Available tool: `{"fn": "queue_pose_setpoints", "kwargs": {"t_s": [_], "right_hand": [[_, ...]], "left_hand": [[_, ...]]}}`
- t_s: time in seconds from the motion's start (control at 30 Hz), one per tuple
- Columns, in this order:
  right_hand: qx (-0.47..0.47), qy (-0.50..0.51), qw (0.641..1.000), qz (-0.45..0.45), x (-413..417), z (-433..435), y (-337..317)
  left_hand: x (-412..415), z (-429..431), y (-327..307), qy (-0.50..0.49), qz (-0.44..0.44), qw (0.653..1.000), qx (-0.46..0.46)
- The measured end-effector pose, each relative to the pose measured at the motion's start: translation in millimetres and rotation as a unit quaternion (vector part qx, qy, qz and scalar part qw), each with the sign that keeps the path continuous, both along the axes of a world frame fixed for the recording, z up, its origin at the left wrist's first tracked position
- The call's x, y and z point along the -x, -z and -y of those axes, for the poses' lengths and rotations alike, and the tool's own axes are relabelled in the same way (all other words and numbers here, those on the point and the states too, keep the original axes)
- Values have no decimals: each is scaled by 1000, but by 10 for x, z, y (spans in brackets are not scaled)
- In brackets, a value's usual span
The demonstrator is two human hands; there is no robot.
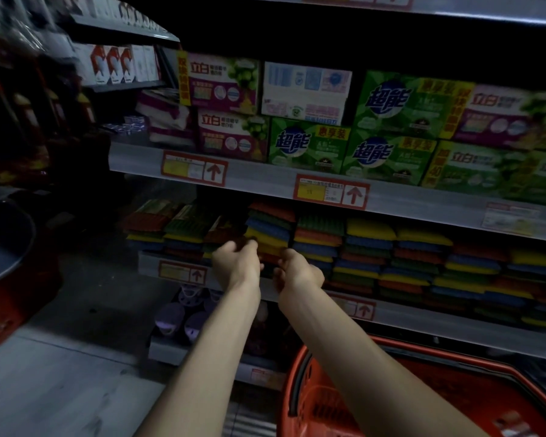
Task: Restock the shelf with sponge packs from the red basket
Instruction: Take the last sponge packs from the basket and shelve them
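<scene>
Red basket (300, 370) sits low by the shelf (429, 315). Left hand (237, 263) and right hand (298, 272) have each grip curled on one sponge pack (268, 259) under the tall pile (270, 228) — a hard shove could topple it.

Glossy green cardboard boxes (306, 143) are seen above the smooth grey metal shelf (438, 321); a red plastic basket (309, 373) below it.

Green boxes (308, 145) on the upper shelf (265, 181) read 超能 and 惠享装; purple boxes (230, 134) beside them read 立白. Front-edge tags (331, 192) carry red up-arrows, their print unreadable.
</scene>
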State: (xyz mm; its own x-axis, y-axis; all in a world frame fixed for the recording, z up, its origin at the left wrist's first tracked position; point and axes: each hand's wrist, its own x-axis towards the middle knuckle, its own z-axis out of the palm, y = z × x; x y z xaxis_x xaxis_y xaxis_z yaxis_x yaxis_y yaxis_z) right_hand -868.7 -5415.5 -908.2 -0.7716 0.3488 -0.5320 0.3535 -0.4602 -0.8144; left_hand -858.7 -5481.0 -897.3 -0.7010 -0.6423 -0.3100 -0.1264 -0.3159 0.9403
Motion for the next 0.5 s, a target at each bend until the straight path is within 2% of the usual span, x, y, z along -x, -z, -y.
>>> {"fn": "queue_pose_setpoints", "kwargs": {"t_s": [0.3,0.5], "right_hand": [[-8,-2,1000,12,46,-89,41],[-13,10,1000,3,71,-140,114]], "left_hand": [[-28,-35,1,46,22,998,47],[-43,-90,-20,50,32,998,37]]}}
